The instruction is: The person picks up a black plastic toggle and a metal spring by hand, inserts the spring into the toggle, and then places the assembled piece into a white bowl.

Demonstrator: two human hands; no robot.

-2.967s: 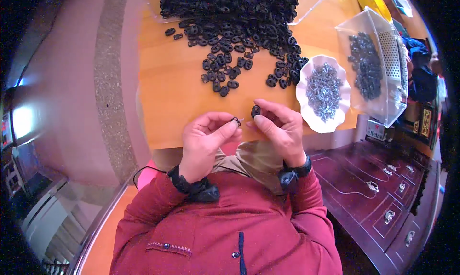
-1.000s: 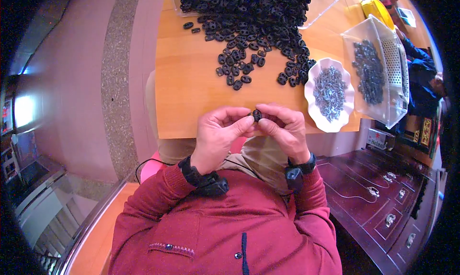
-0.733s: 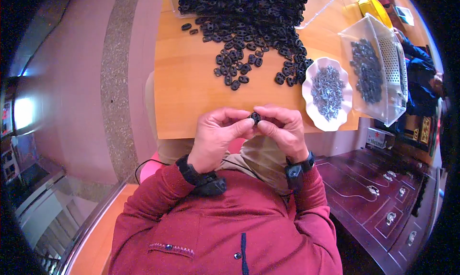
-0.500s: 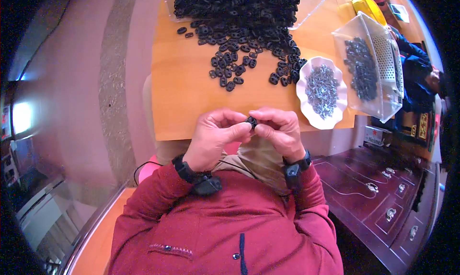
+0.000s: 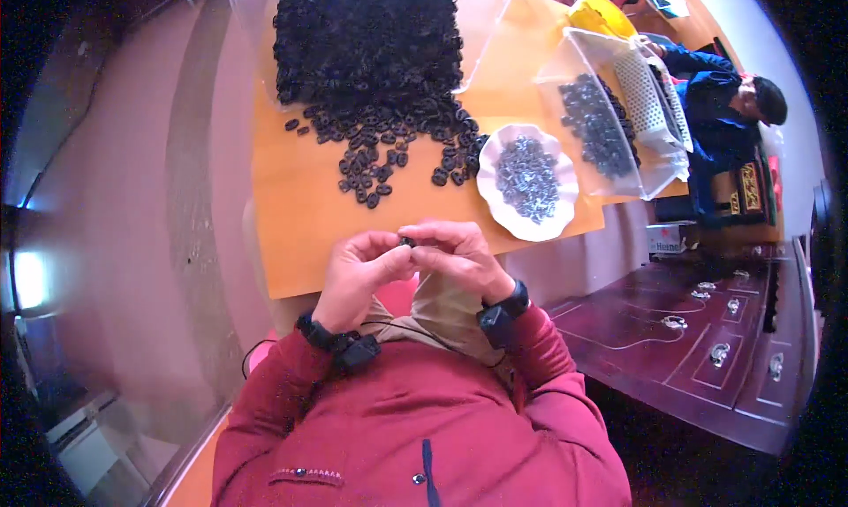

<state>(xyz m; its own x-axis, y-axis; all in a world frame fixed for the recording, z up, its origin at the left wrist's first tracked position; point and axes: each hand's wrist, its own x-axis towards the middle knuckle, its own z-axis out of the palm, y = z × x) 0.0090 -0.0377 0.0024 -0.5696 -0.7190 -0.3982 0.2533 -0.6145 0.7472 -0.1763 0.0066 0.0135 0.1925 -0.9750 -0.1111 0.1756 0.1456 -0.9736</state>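
Just past the near edge of the table, both of my hands meet at their fingertips. My left hand [image 5: 353, 276] pinches a small black piece [image 5: 406, 241] between thumb and fingers. From the other side, my right hand [image 5: 461, 260] grips the same piece, and the fingers cover most of it. Beyond the hands, loose black oval pieces [image 5: 371, 167] with holes lie scattered on the orange-brown table [image 5: 300, 233]. They spread out from a big heap of black pieces [image 5: 367, 43] at the back. To the right, a white wavy-rimmed bowl [image 5: 496, 208] holds small shiny metal parts [image 5: 528, 178].
Right of the bowl stands a clear plastic bin [image 5: 549, 72] with dark pieces, beside a white perforated basket [image 5: 638, 92]. A yellow container [image 5: 602, 16] sits farther back. Another person [image 5: 714, 96] in dark clothing is at the far right. Maroon panels with metal handles [image 5: 618, 330] lie lower right.
The view has shifted, so the table, bowl and bins appear farther left and lower, and more of the other person shows. My hands still pinch the black piece, now more covered by fingers.
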